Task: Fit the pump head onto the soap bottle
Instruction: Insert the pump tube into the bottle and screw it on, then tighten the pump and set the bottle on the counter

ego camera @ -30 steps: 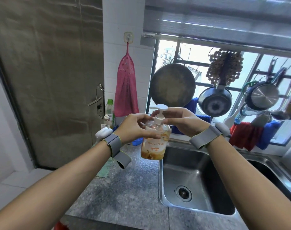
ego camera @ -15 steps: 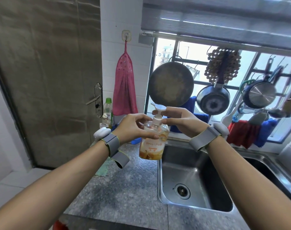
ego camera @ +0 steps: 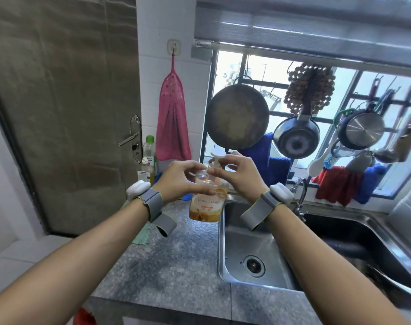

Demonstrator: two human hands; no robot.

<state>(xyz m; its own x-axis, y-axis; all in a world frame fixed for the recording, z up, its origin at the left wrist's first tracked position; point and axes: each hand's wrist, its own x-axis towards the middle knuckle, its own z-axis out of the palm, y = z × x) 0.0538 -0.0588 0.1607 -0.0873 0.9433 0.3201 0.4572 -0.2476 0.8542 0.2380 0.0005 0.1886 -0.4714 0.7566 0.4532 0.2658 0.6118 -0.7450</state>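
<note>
A clear soap bottle (ego camera: 208,204) with orange liquid and a pale label hangs in the air above the counter's edge beside the sink. My left hand (ego camera: 183,181) grips its shoulder from the left. The white pump head (ego camera: 217,154) sits on the bottle's neck, its nozzle pointing left. My right hand (ego camera: 240,175) holds the pump's collar with its fingertips from the right. The neck itself is hidden by my fingers.
A grey stone counter (ego camera: 176,261) lies below, a steel sink (ego camera: 253,245) with a tap (ego camera: 300,198) to the right. Bottles (ego camera: 149,158) stand by the wall at the back left. Pans (ego camera: 237,117) and cloths hang at the window. A door (ego camera: 59,102) is at left.
The bottle and both hands have stayed nearly in place; my right fingers have shifted around the pump's collar, and the view has tilted slightly.
</note>
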